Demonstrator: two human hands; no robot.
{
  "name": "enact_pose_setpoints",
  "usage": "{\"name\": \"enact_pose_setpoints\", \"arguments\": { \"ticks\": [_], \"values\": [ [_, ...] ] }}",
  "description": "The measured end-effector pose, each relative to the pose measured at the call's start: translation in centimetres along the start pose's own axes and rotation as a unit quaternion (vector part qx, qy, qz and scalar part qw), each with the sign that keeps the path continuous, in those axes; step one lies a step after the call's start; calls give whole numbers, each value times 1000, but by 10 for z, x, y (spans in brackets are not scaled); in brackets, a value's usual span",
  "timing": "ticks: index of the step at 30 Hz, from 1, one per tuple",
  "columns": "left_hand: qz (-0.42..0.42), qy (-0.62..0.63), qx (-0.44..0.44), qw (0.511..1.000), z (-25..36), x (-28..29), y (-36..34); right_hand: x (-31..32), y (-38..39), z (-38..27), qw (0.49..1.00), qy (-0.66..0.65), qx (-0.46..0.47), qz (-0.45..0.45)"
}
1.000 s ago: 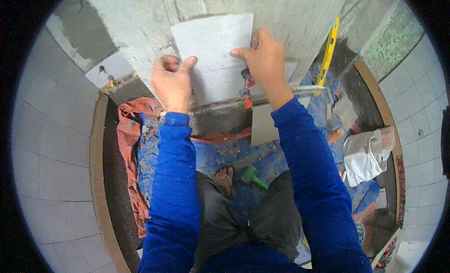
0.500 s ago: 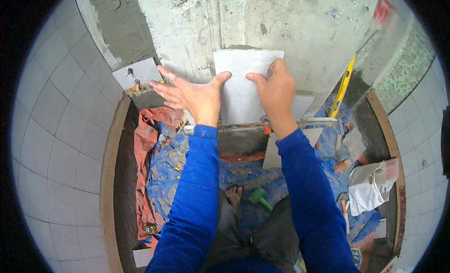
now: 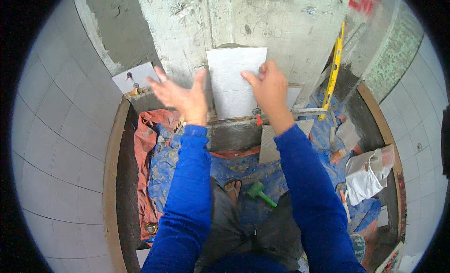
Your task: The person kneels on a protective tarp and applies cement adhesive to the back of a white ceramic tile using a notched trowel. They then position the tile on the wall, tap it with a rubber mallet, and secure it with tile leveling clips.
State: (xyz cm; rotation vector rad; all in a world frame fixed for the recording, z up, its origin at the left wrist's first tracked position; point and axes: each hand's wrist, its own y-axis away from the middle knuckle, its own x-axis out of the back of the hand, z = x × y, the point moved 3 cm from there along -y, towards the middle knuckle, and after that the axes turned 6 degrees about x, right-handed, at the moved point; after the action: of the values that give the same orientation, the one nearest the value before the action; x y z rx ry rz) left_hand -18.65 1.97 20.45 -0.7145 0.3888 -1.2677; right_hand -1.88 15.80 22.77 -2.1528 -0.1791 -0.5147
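Observation:
A white rectangular tile point(image 3: 234, 80) stands upright against the rough concrete wall, its lower edge at a narrow ledge and grey mortar showing along its top. My left hand point(image 3: 180, 97) is off the tile, to its left, with fingers spread and slightly blurred. At the tile's right edge is my right hand point(image 3: 272, 90), its thumb stretched over the tile's face and its fingers loosely bent. Whether that thumb touches the surface I cannot tell. Below the right hand, a small orange-red clip or spacer point(image 3: 259, 119) sits at the tile's foot.
A yellow spirit level point(image 3: 333, 71) leans at the right. On the blue tarp point(image 3: 234, 167) lie a green mallet point(image 3: 260, 193) and a white sack point(image 3: 365, 177). A grey tile point(image 3: 269, 146) leans below the ledge. Another white tile point(image 3: 136, 77) is on the left; tiled walls flank both sides.
My left hand has come off the tile and moved left. My right hand has shifted rightward across the tile, toward its edge. The whole view has turned slightly.

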Motion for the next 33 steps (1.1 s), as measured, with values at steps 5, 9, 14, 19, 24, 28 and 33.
{"name": "enact_pose_setpoints", "arguments": {
  "ticks": [5,9,14,19,24,28,33],
  "values": [
    [83,57,58,993,-35,25,-2,49,110,40,990,-116,-77,27],
    [46,113,122,985,-61,14,-6,53,239,86,961,-20,-239,-135],
    [19,172,167,971,-70,6,-9,68,336,111,930,-27,-298,-212],
    [1,320,228,919,-47,6,4,57,358,125,917,78,-303,-247],
    [-33,327,312,891,-36,5,26,38,364,141,894,90,-357,-256],
    [-19,309,195,931,-25,-3,32,27,373,155,890,96,-367,-251],
    [-81,202,105,970,-13,-12,32,6,419,187,851,96,-384,-345]
  ]
}}
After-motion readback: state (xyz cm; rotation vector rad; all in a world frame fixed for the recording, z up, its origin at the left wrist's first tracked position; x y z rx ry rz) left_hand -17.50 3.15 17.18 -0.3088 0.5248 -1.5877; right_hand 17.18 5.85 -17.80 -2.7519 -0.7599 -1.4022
